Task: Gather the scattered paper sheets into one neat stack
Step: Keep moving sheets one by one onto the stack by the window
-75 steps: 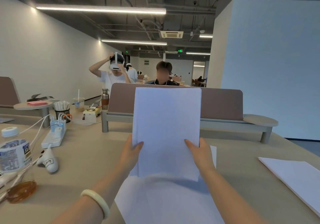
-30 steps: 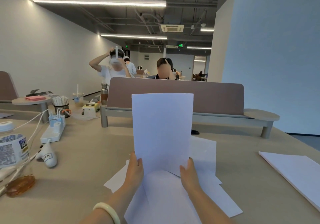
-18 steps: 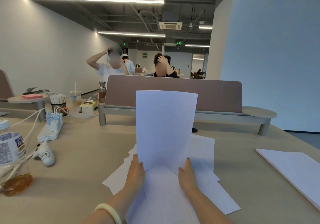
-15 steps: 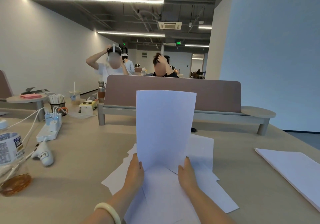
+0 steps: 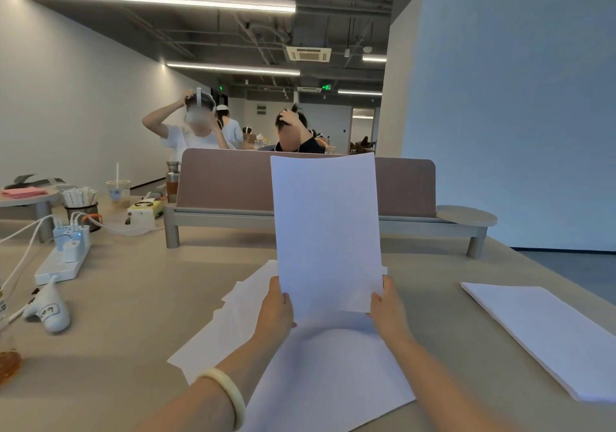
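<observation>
The left hand and right hand pinch the lower sides of the upright paper (one sheet or several, hard to tell), held in front of the brown divider. Before the divider, loose sheets lie fanned on the table, with a separate stack nearer its right end.

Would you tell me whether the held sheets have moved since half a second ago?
Yes, upward: the held sheets now top out level with the brown divider; half a second ago they ended below its top.
</observation>
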